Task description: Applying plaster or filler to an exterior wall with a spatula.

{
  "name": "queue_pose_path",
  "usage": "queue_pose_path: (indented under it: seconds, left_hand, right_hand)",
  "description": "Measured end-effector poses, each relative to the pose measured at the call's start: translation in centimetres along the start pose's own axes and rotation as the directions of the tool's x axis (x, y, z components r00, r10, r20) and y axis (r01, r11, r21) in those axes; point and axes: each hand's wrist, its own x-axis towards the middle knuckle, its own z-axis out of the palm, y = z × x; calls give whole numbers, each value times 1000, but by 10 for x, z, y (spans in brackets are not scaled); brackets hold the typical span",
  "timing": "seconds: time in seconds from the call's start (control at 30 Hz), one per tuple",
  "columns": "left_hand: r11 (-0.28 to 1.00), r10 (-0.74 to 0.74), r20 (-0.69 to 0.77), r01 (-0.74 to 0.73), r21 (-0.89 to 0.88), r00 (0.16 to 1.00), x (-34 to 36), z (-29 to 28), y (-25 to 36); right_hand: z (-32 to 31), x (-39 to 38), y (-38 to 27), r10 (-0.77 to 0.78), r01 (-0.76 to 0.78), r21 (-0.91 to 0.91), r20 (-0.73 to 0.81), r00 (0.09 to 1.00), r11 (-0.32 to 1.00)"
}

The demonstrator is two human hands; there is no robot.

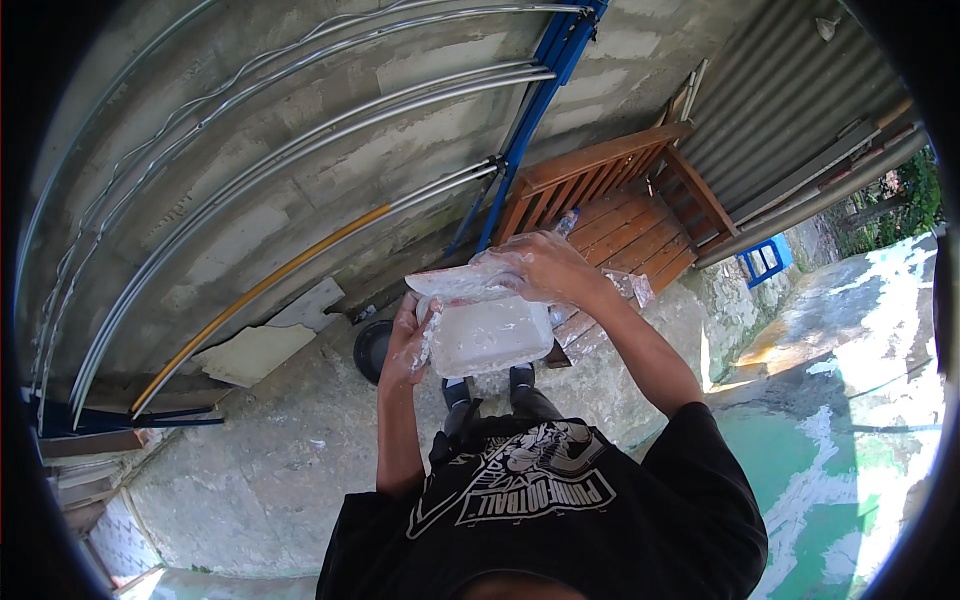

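Observation:
In front of my body, my left hand [408,340], smeared with white, is closed on the left end of a translucent white rectangular plastic tub [488,335]. My right hand [540,265], also coated in white, grips a flat, elongated white-smeared piece [450,283] with reddish marks, held over the tub's far edge; what exactly it is I cannot make out. My fingertips on that piece are partly hidden. A plastic bottle [566,222] stands on the wooden bench behind my right hand.
A wooden bench [625,225] stands against the block wall [250,150], with metal rails along the wall. A black basin [372,350] and broken boards [255,355] lie on the concrete floor [250,480]. A blue crate [760,258] is to the right, by corrugated sheeting [780,120].

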Motion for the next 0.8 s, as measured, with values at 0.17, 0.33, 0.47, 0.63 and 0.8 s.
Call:
queue_pose_path:
  seconds: [0.17,0.33,0.47,0.63,0.8]
  left_hand:
    - [999,27,-7,-27,29,1000,2,-6,-1]
    - [989,52,-88,-39,141,995,6,-14,-2]
    - [980,116,-175,-84,179,978,9,-34,-11]
    - [977,208,-359,-178,114,910,16,-61,-17]
    - [955,292,-492,-273,112,820,17,-105,-43]
  right_hand:
    - [7,11,4,-28,29,41,-20,999,999]
    - [16,29,11,-87,87,-20,13,996,996]
    - [22,46,14,-237,233,-44,-163,958,971]
    - [36,57,31,-4,173,228,-594,804,958]
    - [138,43,92,606,-50,808,-397,689,587]
